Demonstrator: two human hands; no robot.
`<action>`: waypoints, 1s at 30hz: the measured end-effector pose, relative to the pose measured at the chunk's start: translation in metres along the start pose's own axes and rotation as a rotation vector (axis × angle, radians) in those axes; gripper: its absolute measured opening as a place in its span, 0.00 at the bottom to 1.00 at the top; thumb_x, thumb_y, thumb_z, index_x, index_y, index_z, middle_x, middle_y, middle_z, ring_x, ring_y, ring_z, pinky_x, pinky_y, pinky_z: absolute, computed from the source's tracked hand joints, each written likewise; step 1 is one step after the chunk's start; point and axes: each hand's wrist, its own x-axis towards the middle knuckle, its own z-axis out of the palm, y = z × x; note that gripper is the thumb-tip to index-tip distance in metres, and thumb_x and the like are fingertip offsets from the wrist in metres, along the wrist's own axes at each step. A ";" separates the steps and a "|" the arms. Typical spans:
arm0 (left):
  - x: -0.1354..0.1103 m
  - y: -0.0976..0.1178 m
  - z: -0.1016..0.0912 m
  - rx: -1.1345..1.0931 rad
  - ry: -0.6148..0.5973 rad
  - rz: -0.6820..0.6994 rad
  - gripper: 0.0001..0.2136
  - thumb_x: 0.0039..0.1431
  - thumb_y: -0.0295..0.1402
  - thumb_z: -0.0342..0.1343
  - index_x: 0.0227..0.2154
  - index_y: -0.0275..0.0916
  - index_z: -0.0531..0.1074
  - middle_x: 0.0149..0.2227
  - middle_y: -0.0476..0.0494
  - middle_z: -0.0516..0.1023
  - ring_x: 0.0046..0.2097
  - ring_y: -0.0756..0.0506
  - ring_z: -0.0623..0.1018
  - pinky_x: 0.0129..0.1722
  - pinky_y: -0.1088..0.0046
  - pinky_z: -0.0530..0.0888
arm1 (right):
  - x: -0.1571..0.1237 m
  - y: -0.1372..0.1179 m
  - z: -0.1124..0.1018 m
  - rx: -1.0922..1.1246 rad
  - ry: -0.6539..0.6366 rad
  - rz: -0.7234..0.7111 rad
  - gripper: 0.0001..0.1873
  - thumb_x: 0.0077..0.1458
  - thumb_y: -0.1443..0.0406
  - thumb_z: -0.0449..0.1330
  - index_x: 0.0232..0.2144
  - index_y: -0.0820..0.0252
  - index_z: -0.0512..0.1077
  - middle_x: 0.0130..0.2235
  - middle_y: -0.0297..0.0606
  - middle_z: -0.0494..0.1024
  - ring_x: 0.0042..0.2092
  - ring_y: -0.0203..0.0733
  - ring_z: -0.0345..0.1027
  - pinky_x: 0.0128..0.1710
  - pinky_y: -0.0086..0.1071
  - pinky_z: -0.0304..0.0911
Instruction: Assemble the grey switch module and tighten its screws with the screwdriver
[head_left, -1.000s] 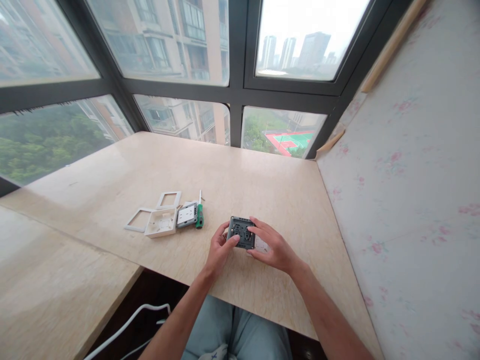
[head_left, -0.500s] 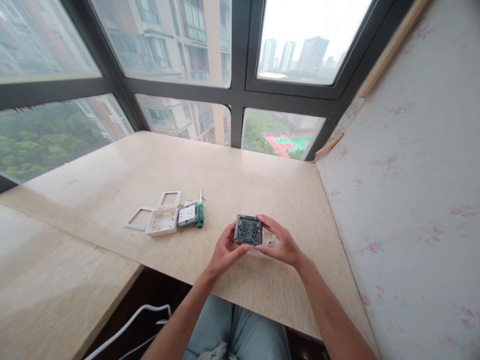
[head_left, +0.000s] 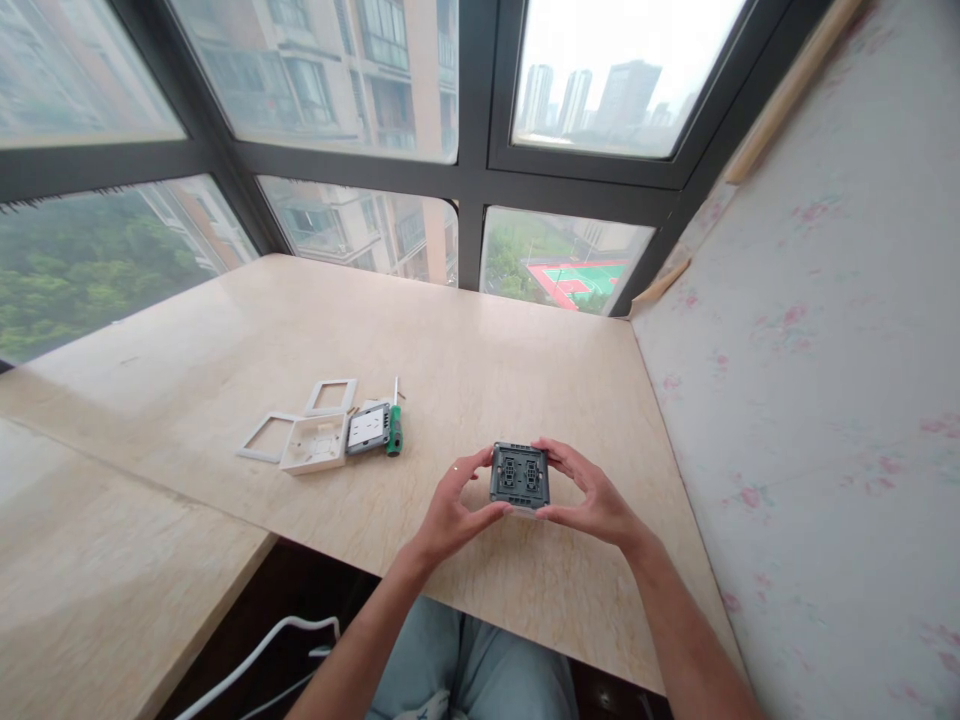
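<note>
Both hands grip a dark grey square wall switch module [head_left: 519,474] by its edges. My left hand [head_left: 459,512] has thumb and fingers closed on its left side. Along the right side, my right hand [head_left: 594,498] pinches it the same way. Beneath the module's near edge shows a thin strip of a white mounting box [head_left: 523,513], otherwise hidden. The module sits over this box; whether it is fully seated I cannot tell.
Left on the table [head_left: 450,350] lie a second white mounting box [head_left: 311,460], white frames [head_left: 266,438], a socket module [head_left: 367,430] and a green-handled screwdriver [head_left: 394,430]. Windows border the far side, a papered wall [head_left: 810,400] the right. A white cable [head_left: 255,655] runs below.
Both hands have moved the switch module right and slightly toward me. It now covers the white box that showed beside and below it. The view has shifted slightly.
</note>
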 end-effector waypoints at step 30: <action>-0.003 -0.006 0.001 0.221 -0.216 -0.048 0.41 0.59 0.50 0.61 0.69 0.47 0.49 0.68 0.33 0.61 0.67 0.34 0.65 0.63 0.47 0.66 | -0.017 0.013 0.005 -0.102 -0.085 0.173 0.49 0.51 0.52 0.70 0.69 0.49 0.52 0.69 0.48 0.59 0.70 0.57 0.52 0.68 0.56 0.53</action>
